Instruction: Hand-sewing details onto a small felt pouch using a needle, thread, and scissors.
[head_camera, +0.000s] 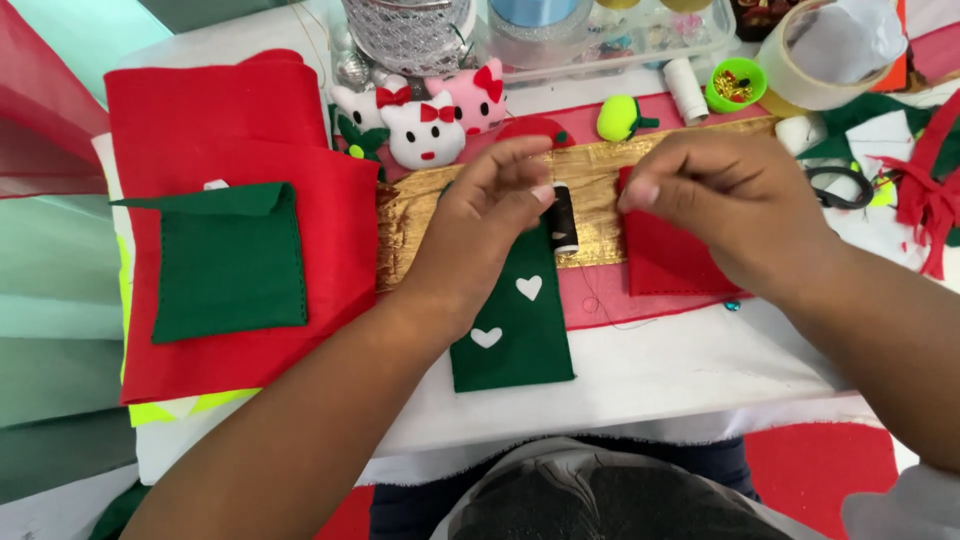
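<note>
The left fingers (520, 175) curl above a black spool (564, 218) at frame centre, close to it; touching or not, I cannot tell. The right fingers (640, 190) are pressed together, perhaps pinching thread, at the red felt (665, 262). The spool looks light, hard and likely to roll; take its sides. Green felt (515, 320) with white hearts lies soft and limp on the surface (680, 370).

Both arms are bare from the wrist up to the elbow, without watch, ring or bracelet. The left hand (480, 215) and the right hand (720, 205) have short, plain nails. Lower, the person wears a grey top and dark blue trousers
</note>
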